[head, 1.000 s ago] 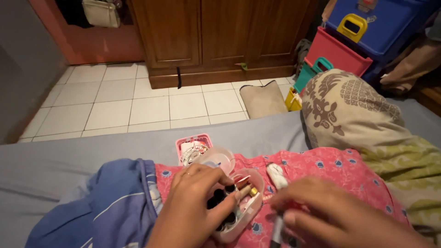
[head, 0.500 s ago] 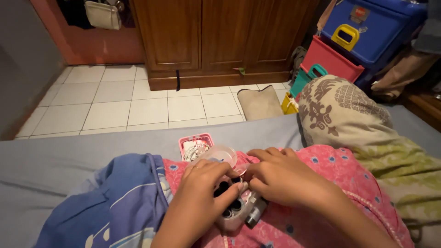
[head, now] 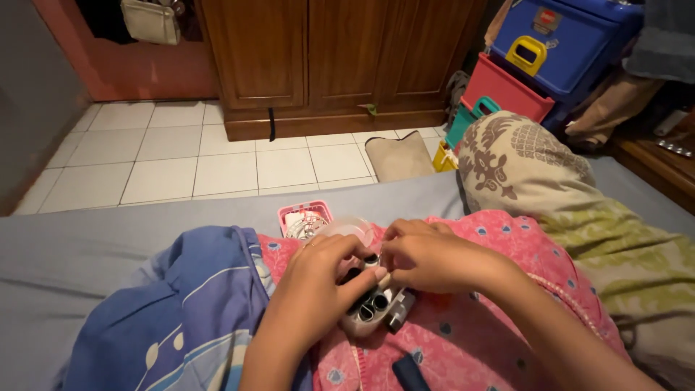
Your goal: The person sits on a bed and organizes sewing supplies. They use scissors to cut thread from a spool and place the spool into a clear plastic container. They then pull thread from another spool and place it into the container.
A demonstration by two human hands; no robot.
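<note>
A small clear plastic case (head: 373,310) with dark tube-shaped items inside rests on a pink patterned cloth (head: 478,340) on the bed. My left hand (head: 318,279) clasps the case from the left, thumb along its front. My right hand (head: 427,255) comes in from the right, its fingertips pinched on a small item at the top of the case. A clear round lid (head: 346,229) lies just behind the hands, partly hidden. A small pink basket (head: 304,219) holding white things stands behind that.
A blue striped cloth (head: 181,311) lies at the left on the grey sheet (head: 87,246). A patterned pillow (head: 528,163) is at the right. A dark object (head: 410,371) lies near the bottom edge. Beyond the bed are white floor tiles, a wooden cabinet (head: 326,58) and stacked plastic drawers (head: 550,51).
My right hand moved from the lower right up to the case and now meets my left hand over it. The white tube-like item seen beside the case earlier is hidden.
</note>
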